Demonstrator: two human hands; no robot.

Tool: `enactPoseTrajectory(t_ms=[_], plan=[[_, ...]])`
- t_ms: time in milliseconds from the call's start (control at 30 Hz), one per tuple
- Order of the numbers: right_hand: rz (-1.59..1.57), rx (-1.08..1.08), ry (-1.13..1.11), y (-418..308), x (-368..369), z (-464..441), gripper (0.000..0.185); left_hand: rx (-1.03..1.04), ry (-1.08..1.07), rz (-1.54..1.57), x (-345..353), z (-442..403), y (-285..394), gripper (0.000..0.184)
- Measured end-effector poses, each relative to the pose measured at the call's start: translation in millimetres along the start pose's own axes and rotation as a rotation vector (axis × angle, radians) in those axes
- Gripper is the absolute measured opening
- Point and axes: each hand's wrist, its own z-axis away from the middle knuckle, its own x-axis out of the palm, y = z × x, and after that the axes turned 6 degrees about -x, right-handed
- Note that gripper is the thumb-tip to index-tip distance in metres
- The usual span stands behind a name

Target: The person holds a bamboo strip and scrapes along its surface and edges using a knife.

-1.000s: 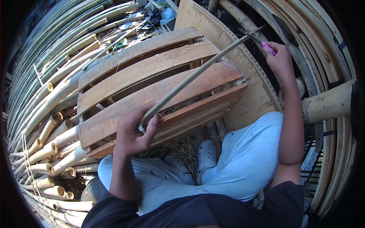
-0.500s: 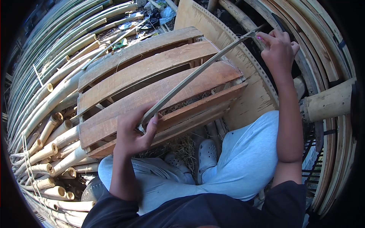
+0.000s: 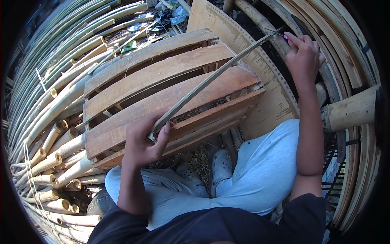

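My left hand (image 3: 147, 140) is closed round the lower end of a long, narrow bamboo strip (image 3: 211, 77), over the near edge of a slatted wooden crate (image 3: 162, 77). The strip runs diagonally up to the right across the slats. Near its far end, my right hand (image 3: 302, 51) is closed on the pink handle of a knife (image 3: 286, 37). The thin dark blade (image 3: 273, 31) points up and left, close to the strip's tip; whether they touch I cannot tell. My fingers cover most of the handle.
Bamboo poles (image 3: 48, 114) are stacked at the left. A curved plywood sheet (image 3: 268, 93) leans behind the crate's right side. A thick bamboo post (image 3: 351, 109) and long curved strips (image 3: 349, 53) stand at the right. Plastic scraps (image 3: 178, 16) lie at the top.
My right hand has turned with the knife and shifted slightly right of its first position, with the handle now mostly covered. My left hand and the strip have hardly moved.
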Motion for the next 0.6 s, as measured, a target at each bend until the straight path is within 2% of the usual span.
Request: enactPoseTrajectory(t_ms=[200,300,367,467,533,600], plan=[[0.101,0.093,-0.057,8,-32,2,0.027,0.017,0.018,0.010,1,-1,-2,0.034],[0.172,0.080,-0.170,1,-43,5,0.025,-0.011,0.011,0.014,1,0,4,0.029],[0.128,0.121,-0.325,-3,-45,8,0.023,-0.032,0.001,0.013,2,0,6,0.027],[0.013,0.149,-0.245,-3,-35,4,0.022,-0.025,0.014,0.013,2,-1,5,0.027],[-0.059,0.166,-0.189,1,-16,2,0.022,-0.005,0.019,0.025,2,-1,2,0.034],[-0.130,0.183,-0.133,9,5,0,0.022,-0.024,0.014,0.027,2,-1,6,0.029]])
